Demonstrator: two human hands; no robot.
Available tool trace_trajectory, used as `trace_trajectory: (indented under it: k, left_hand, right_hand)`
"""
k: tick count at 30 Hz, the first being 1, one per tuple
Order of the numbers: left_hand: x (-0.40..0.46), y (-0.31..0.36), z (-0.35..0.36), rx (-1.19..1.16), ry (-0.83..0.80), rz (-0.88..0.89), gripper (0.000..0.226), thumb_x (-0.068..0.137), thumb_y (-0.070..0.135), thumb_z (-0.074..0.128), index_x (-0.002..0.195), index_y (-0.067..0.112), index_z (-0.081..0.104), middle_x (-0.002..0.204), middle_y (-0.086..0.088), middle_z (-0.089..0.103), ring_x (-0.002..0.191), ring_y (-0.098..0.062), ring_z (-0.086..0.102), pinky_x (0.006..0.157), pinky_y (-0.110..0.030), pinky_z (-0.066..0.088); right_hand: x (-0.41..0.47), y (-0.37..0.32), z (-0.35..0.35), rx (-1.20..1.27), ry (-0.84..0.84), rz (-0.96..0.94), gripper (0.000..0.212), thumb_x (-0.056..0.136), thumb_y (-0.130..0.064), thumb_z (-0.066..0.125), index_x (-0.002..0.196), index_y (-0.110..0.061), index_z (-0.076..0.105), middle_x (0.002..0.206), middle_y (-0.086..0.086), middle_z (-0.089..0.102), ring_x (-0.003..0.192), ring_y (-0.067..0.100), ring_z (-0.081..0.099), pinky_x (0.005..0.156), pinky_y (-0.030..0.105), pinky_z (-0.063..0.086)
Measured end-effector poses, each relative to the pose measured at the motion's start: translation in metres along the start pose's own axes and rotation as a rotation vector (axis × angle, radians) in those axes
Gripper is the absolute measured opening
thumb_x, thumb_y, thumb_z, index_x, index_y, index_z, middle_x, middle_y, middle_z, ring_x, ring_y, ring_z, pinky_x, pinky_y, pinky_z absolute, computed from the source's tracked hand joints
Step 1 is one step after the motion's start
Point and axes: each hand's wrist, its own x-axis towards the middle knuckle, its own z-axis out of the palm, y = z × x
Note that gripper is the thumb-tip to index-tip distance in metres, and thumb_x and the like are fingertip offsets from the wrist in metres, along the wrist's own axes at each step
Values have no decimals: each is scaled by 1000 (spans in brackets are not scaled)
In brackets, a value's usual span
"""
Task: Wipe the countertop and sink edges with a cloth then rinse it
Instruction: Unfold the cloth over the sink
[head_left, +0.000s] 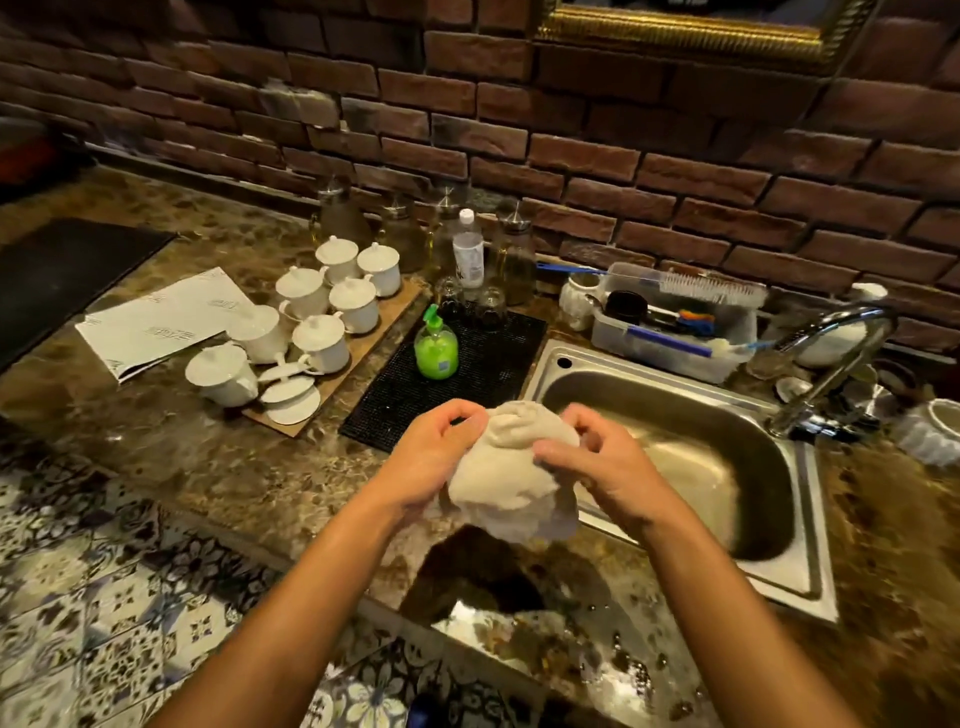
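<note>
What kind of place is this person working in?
Most likely a tea or café service kitchen. A stainless steel sink is set in a brown marbled stone countertop, many white lidded porcelain cups stand on a board, and a green pump soap bottle sits on a black mesh mat.

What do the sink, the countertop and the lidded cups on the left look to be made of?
The sink looks like stainless steel: grey, brushed, with soft reflections in the basin. The countertop seems polished stone, perhaps marble or a look-alike: brown mottled veining and a glossy sheen. The lidded cups appear to be glazed white porcelain or ceramic, smooth and shiny.
</note>
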Motion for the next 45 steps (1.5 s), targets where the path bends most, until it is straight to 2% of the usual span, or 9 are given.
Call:
trace_trajectory:
  k: [10, 13, 17, 20, 26, 32, 37, 41, 45]
  left_hand:
    - [-24, -52, -4, -405, -39, -363, 60, 91, 67, 47, 128, 26, 70, 124, -2, 76, 111, -20, 72, 102, -48, 54]
    - [-30, -62, 0, -645, -52, -410, 57, 99, 56, 46, 138, 18, 63, 136, -14, 69, 130, -36, 62, 110, -60, 47]
    - [-36, -72, -4, -708, 128, -372, 56, 88, 34, 64, 135, 2, 63, 126, -20, 72, 106, -30, 72, 88, -42, 61]
    - [-34, -80, -24, -621, 231, -316, 51, 87, 29, 69, 129, 0, 62, 117, -19, 76, 98, -25, 76, 83, -34, 62]
    - [-9, -89, -83, -221, 274, -199, 41, 84, 41, 72, 109, 9, 68, 101, -8, 80, 93, -23, 75, 78, -33, 61]
    - [22, -91, -134, -224, 74, -255, 34, 90, 40, 66, 108, 11, 73, 105, -14, 79, 93, -25, 75, 85, -39, 61]
    - [45, -111, -177, -219, -70, -402, 34, 87, 34, 71, 112, 10, 70, 104, -7, 79, 94, -21, 75, 80, -31, 60]
    - [62, -143, -198, 79, -237, -450, 33, 86, 18, 83, 116, 10, 69, 107, -4, 78, 98, -20, 74, 78, -23, 58]
    - [75, -173, -201, 688, -182, -202, 25, 93, 45, 75, 90, 23, 65, 83, 3, 70, 80, -18, 64, 63, -27, 44]
  right_hand:
    - [14, 15, 64, 582, 190, 37, 30, 77, -9, 73, 75, -15, 44, 62, 1, 61, 58, 12, 61, 53, 24, 52]
    - [17, 33, 73, 632, 158, 96, 42, 67, -18, 90, 79, -15, 49, 71, 4, 64, 67, 13, 63, 61, 27, 55]
    - [29, 57, 84, 704, 88, 175, 76, 48, -35, 102, 102, -10, 55, 86, 9, 62, 82, 18, 61, 75, 33, 52]
    - [36, 69, 91, 722, 83, 191, 80, 57, -33, 100, 117, -11, 52, 93, 12, 62, 88, 21, 62, 82, 35, 51]
    - [52, 84, 114, 573, 195, 332, 27, 76, -15, 84, 90, -11, 61, 92, 14, 72, 86, 23, 68, 75, 35, 57]
    - [72, 99, 156, 537, 74, 593, 42, 81, -20, 76, 120, -5, 74, 119, 18, 75, 104, 28, 75, 81, 39, 64]
    - [85, 125, 179, 645, 291, 513, 39, 89, -12, 73, 127, -12, 67, 120, 13, 76, 104, 24, 74, 86, 39, 63]
    - [90, 154, 183, 55, 481, 465, 21, 90, -19, 79, 108, -22, 67, 110, 6, 78, 95, 18, 76, 85, 38, 62]
    - [92, 177, 196, -380, 595, 500, 20, 90, -42, 77, 96, -26, 65, 89, -9, 72, 82, 10, 68, 76, 37, 59]
